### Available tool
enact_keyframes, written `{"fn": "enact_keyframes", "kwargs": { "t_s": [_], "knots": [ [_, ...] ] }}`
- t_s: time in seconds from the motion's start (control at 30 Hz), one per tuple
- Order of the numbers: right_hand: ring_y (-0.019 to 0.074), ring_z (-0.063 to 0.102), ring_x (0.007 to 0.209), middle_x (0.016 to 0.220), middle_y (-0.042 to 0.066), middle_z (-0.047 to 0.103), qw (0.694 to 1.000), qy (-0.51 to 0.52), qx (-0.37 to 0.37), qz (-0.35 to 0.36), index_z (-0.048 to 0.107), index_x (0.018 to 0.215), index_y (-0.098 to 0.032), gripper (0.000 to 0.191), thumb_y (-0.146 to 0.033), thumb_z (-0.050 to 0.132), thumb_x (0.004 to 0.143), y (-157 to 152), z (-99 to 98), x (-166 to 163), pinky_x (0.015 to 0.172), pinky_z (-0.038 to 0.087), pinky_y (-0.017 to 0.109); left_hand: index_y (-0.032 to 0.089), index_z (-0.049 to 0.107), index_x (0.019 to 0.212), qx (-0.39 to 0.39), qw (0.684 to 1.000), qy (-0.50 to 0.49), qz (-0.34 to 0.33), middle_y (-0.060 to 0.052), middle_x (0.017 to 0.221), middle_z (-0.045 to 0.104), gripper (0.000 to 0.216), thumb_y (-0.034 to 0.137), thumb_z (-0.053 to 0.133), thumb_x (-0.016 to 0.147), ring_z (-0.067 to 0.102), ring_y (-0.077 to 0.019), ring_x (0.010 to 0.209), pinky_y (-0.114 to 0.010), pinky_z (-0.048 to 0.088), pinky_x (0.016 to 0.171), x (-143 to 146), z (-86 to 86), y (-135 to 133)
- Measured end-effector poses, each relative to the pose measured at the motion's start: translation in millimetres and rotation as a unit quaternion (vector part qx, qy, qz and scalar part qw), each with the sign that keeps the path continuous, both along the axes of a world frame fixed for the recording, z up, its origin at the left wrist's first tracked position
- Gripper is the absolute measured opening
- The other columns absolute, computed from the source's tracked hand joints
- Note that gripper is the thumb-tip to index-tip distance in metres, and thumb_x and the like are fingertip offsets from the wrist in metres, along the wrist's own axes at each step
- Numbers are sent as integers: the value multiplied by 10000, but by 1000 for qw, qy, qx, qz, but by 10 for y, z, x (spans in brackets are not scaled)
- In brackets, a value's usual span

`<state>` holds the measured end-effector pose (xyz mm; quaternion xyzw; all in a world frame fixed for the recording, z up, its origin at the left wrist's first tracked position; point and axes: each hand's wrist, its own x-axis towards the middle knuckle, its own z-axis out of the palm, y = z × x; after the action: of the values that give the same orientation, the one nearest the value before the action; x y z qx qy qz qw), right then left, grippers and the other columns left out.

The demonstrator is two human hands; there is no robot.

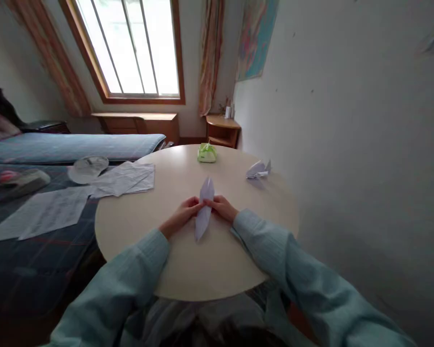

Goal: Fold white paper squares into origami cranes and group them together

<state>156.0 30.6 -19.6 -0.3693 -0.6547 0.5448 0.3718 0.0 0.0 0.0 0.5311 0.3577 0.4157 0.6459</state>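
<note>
A folded piece of white paper (203, 219), long and pointed at both ends, is held upright-lengthwise over the middle of the round table (130, 231). My left hand (184, 214) pinches its left side, thumb and fingers closed on it. From the right, my right hand (222, 207) grips the same folded paper near its middle. The fingertips of both hands nearly meet at the paper. Farther back on the right of the table lies another folded paper shape (257, 170) with raised points.
A green and white tissue pack (207, 153) stands at the table's far edge. Paper sheets (125, 178) overhang the table's left edge onto a bed with a dark plaid cover (58, 255). A transparent round lid-like item (88, 168) lies there too. A white wall (347, 168) borders the right side.
</note>
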Motion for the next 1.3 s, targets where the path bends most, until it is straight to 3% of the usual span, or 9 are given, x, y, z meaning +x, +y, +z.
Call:
{"fn": "enact_keyframes", "kwargs": {
  "t_s": [0.33,0.7,0.87,1.07,1.3],
  "knots": [
    [61,375,471,514,-42,446,999,21,9,32,522,631,-126,383,-507,560,638,-43,74,12,461,252,206,148,461,665,-13,997,15,69,48,583,506,349,374,699,546,449,-58,518,-174,288,478,-4,49,-36],
    [58,379,476,502,-52,449,999,12,36,-1,537,627,-120,206,-325,550,616,-41,91,-15,460,263,197,147,467,688,-17,999,7,51,44,610,520,339,351,700,549,474,-61,531,-179,319,495,0,42,-24],
    [49,359,439,462,-63,428,999,-9,35,-10,522,598,-123,187,-307,548,612,-73,117,-11,430,240,190,156,432,692,5,998,15,54,59,597,491,352,356,691,563,453,-51,510,-166,299,466,-3,30,-24],
    [66,429,454,487,-44,486,1000,-14,18,-6,525,600,-123,178,-299,551,602,-86,109,-23,445,310,195,165,362,618,37,997,38,50,72,541,444,376,379,669,585,434,-52,484,-160,284,443,-8,-15,-17],
    [61,434,441,472,-48,483,999,-7,20,-27,510,574,-129,135,-260,538,591,-70,102,-24,439,320,192,164,426,667,58,997,42,24,42,564,491,314,401,627,623,482,-83,521,-178,317,460,14,-60,6]
  ]
}}
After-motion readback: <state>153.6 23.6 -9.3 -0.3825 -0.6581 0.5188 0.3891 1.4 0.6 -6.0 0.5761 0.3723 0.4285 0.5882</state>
